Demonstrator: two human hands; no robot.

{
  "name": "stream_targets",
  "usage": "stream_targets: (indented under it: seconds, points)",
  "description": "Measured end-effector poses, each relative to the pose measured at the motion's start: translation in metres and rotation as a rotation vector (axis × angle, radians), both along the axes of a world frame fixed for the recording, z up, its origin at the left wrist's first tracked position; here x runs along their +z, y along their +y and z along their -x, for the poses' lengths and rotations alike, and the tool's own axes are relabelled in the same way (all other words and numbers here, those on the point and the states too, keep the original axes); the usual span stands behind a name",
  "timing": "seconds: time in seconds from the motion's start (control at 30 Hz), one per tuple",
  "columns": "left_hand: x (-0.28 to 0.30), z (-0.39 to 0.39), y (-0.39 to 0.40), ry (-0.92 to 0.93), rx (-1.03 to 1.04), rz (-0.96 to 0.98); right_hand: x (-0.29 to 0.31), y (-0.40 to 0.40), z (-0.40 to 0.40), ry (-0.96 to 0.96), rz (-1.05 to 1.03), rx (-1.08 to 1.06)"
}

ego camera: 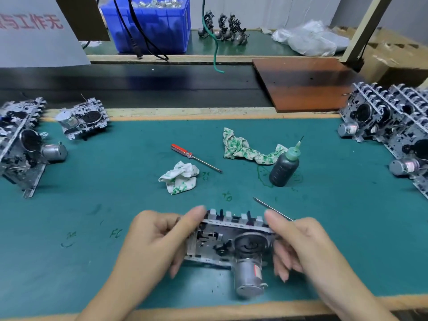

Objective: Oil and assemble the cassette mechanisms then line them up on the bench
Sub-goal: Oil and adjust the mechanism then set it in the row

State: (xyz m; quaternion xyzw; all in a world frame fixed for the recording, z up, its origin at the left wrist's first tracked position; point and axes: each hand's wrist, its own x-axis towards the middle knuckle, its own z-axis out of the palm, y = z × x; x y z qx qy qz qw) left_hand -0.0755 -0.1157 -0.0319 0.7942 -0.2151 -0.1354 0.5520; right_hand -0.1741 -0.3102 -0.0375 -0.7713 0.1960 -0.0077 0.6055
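Observation:
A cassette mechanism [222, 239] with a silver motor [249, 280] hangs just above the green mat near the front edge. My left hand [159, 237] grips its left end, thumb on top. My right hand [298, 244] grips its right end and also pinches a thin metal tool [273, 209] that sticks up to the left. A dark oil bottle [284, 166] with a green nozzle stands upright past the mechanism. Finished mechanisms [25, 144] lie at the left, one more [84, 118] beside them, and a row [393, 126] stands at the right.
A red-handled screwdriver [195, 158] and two green-printed rags [179, 177] [245, 150] lie mid-mat. Beyond the mat runs a dark conveyor [139, 84] with a brown board [305, 82]. A blue bin [150, 24] and several more mechanisms [223, 27] sit on the far bench.

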Motion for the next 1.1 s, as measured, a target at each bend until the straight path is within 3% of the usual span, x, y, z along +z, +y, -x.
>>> stream_targets:
  seconds: [0.1, 0.3, 1.1]
  points:
    - [-0.002, -0.005, -0.005, 0.112, 0.02, -0.055, -0.001, 0.0, -0.008, 0.072, -0.128, -0.031]
    - [-0.004, -0.009, -0.008, 0.114, 0.028, -0.062, -0.006, 0.0, -0.011, 0.086, -0.164, -0.055]
    - [-0.021, -0.003, 0.01, 0.061, -0.019, 0.055, 0.004, -0.005, 0.011, -0.207, 0.42, -0.035]
